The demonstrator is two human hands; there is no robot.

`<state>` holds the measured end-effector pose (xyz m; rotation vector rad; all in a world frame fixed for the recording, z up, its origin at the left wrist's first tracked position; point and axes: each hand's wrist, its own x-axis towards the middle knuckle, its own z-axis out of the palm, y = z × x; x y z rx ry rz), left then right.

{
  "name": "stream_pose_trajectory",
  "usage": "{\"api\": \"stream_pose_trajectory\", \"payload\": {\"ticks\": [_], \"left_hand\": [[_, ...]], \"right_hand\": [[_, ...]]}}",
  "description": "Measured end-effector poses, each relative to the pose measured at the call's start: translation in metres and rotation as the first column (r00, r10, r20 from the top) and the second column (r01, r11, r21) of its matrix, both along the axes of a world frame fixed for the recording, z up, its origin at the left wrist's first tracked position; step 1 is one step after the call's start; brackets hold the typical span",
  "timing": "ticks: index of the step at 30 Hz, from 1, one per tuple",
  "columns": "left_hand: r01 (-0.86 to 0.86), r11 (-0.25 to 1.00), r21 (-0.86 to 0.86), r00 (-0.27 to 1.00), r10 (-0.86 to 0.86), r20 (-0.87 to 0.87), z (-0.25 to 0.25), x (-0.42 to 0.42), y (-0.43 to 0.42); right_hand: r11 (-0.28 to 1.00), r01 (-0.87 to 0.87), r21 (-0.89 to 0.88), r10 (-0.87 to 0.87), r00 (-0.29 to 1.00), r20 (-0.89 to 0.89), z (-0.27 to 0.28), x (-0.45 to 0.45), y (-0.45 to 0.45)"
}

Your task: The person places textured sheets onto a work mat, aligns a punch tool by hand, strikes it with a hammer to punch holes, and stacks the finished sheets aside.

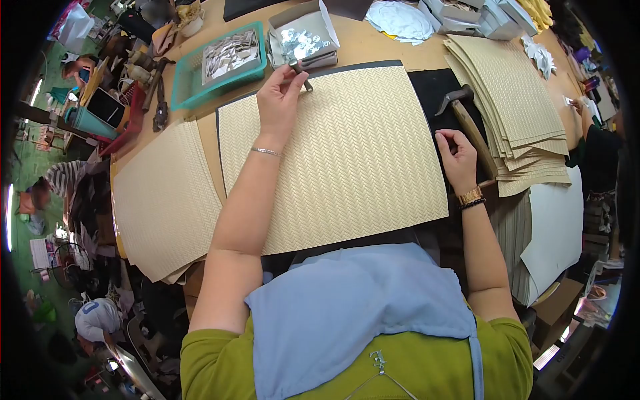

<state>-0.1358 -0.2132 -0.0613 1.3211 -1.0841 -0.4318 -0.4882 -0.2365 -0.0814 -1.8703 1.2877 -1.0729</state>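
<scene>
A cream woven-pattern sheet (347,153) with a dark edge lies in front of me. Over its upper left part, my left hand (279,97) pinches a short dark metal rod (302,76). At the sheet's right edge is my right hand (457,157), its fingers curled together; whatever they hold, if anything, is too small to make out. A hammer (470,123) lies just beyond that hand on a black surface. Behind my left hand stands a grey box (330,32) with shiny metal pieces (303,44).
Patterned sheets are stacked at the left (163,200) and right (510,93). A teal tray (180,90) holds small pale pieces at the back left. White boards (553,227) stand at the lower right. Other people are at both sides, one hand (577,103) at far right.
</scene>
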Motion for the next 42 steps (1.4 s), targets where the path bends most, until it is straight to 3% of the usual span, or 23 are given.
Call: {"api": "stream_pose_trajectory", "payload": {"ticks": [10,13,15,17,19,20,23,24,26,29,31,32,35,37,39,40,41,42], "left_hand": [[0.065,0.998,0.011,0.998,-0.065,0.005,0.002,-0.003,0.002],[0.064,0.998,0.017,0.996,-0.065,0.054,-0.001,-0.003,0.000],[0.050,0.999,-0.018,0.995,-0.048,0.085,-0.003,-0.002,-0.003],[0.042,0.996,-0.078,0.996,-0.035,0.087,-0.006,-0.004,-0.003],[0.047,0.997,-0.054,0.995,-0.042,0.093,-0.007,-0.003,-0.002],[0.048,0.998,-0.048,0.995,-0.044,0.095,-0.006,-0.002,-0.003],[0.026,0.998,-0.050,0.996,-0.021,0.090,-0.011,0.000,-0.006],[0.022,1.000,-0.021,0.995,-0.020,0.101,-0.007,0.000,-0.005],[0.016,0.999,0.042,0.992,-0.021,0.127,0.000,-0.002,0.000],[0.008,1.000,0.016,0.994,-0.009,0.109,-0.002,-0.002,-0.002],[0.012,1.000,0.015,0.994,-0.014,0.111,-0.002,-0.003,-0.001],[0.013,1.000,0.014,0.994,-0.014,0.111,-0.002,-0.003,-0.001],[0.042,0.999,-0.002,0.998,-0.042,0.054,-0.006,-0.002,-0.003],[0.033,0.999,0.034,0.992,-0.037,0.123,-0.005,0.001,-0.003],[0.029,1.000,0.012,0.993,-0.030,0.115,-0.004,0.000,-0.004],[0.019,1.000,0.010,0.991,-0.021,0.134,-0.001,-0.001,-0.002],[0.010,1.000,0.010,0.989,-0.011,0.151,0.001,-0.001,-0.001],[-0.001,1.000,0.011,0.986,-0.001,0.166,0.003,-0.004,0.002]], "right_hand": [[1.000,-0.018,-0.001,0.018,1.000,-0.009,-0.002,-0.001,-0.001],[0.995,-0.046,-0.091,0.044,0.999,-0.032,0.008,-0.001,0.002],[0.804,-0.143,-0.577,-0.159,0.883,-0.441,0.032,-0.011,-0.007],[0.871,0.060,-0.487,-0.361,0.752,-0.552,0.040,-0.026,-0.010],[0.874,0.089,-0.478,-0.434,0.584,-0.685,0.023,-0.049,-0.022],[0.958,0.179,-0.223,-0.286,0.587,-0.757,0.023,-0.055,-0.026],[0.981,0.185,-0.053,-0.165,0.669,-0.724,0.041,-0.048,-0.039],[0.986,0.135,-0.096,-0.165,0.748,-0.643,0.046,-0.040,-0.044],[0.998,-0.044,0.038,0.057,0.885,-0.463,0.075,-0.008,-0.045],[0.941,-0.238,0.241,0.285,0.941,-0.183,0.127,0.056,-0.032],[0.913,-0.396,0.094,0.404,0.911,-0.082,0.145,0.095,-0.024],[0.900,-0.433,0.037,0.435,0.894,-0.111,0.148,0.111,-0.023],[0.849,-0.527,-0.031,0.484,0.800,-0.354,0.144,0.140,-0.026],[0.856,-0.513,0.062,0.482,0.752,-0.450,0.151,0.145,-0.024],[0.860,-0.509,-0.044,0.427,0.763,-0.485,0.172,0.147,-0.023],[0.863,-0.492,-0.115,0.415,0.819,-0.396,0.173,0.149,-0.028],[0.804,-0.529,-0.273,0.504,0.849,-0.161,0.172,0.154,-0.035],[0.819,-0.496,-0.288,0.510,0.860,-0.032,0.182,0.158,-0.033]]}}
